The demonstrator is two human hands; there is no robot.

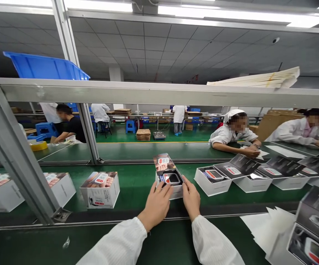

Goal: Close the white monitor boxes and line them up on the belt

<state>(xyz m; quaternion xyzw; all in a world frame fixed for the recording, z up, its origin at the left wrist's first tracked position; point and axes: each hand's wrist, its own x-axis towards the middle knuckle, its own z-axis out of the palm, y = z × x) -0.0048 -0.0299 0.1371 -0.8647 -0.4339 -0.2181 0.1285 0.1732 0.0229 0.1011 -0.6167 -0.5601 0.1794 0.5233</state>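
1. Left hand (158, 202): fingers extended, unclosed, over near-left edge of open white cardboard box (177, 193) with photo-printed lid.
2. Right hand (192, 198): against box's right wall; firm grip, can't tell.
3. White-framed, dark-screened device (172, 179) inside, just beyond left fingers.
4. Risk: uneven pressing might tilt device or skid box.

Blue bin (46, 67) above metal beam (148, 92); blue stool (130, 126).
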